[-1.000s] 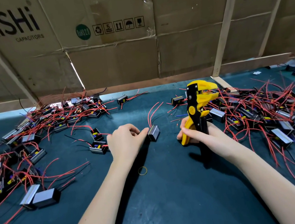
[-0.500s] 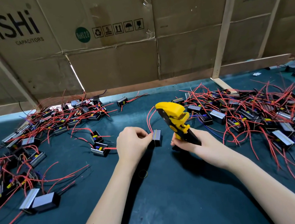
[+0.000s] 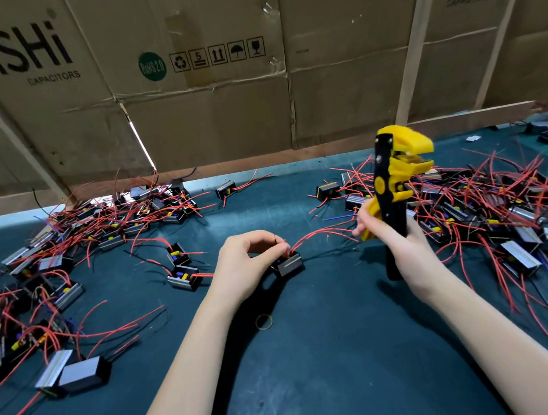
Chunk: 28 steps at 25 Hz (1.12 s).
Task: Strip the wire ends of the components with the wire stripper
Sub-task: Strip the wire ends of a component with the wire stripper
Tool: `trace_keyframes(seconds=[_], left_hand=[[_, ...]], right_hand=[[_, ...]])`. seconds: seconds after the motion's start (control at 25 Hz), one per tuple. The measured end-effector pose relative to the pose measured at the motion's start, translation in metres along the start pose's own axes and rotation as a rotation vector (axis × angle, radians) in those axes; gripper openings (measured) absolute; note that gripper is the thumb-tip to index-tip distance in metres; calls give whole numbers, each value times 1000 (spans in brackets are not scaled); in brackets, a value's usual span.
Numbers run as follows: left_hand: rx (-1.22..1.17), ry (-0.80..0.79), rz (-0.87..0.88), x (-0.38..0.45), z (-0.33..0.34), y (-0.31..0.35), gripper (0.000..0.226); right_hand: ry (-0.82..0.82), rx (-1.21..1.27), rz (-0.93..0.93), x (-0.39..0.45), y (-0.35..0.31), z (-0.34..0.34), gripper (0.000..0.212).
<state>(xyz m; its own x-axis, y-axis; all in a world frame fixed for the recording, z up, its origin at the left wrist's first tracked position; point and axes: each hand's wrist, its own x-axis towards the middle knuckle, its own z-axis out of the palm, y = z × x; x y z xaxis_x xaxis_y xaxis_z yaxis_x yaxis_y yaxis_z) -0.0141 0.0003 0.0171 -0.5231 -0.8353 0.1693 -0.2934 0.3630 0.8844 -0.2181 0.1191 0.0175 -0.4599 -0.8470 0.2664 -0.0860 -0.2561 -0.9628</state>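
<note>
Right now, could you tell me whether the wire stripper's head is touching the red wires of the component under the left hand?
Apart. The head view shows the wire stripper held upright in the right hand, its head well above the red wires of the component.

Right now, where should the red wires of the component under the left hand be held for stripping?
Pinch the red wires near their free ends, coming from the right. They arc rightward from the component toward the right hand gripping the wire stripper, while the left hand pins the housing.
</note>
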Motion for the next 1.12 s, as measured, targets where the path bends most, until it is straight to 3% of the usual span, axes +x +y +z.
trace_keyframes(seconds=[0.16,0.24,0.32,0.56,0.8,1.12], left_hand=[[-364,-95,11,-3,2,11,10],[-578,-156,-11,-6,1,19,7],[-649,-195,0,-9,2,25,7],[-558,-106,12,-15,9,36,22],[-410,43,-2,-14,15,34,33],[-281,92,6,-13,21,28,20]], right_hand=[[107,-59,-154,3,-5,-11,26],[180,-274,-197,3,-7,-15,21],[260,-519,-248,3,-7,-17,24],[346,-1154,-270,4,3,-16,49],[375,-1310,-361,3,14,-10,56],[370,-1387,-385,1,15,-8,57]])
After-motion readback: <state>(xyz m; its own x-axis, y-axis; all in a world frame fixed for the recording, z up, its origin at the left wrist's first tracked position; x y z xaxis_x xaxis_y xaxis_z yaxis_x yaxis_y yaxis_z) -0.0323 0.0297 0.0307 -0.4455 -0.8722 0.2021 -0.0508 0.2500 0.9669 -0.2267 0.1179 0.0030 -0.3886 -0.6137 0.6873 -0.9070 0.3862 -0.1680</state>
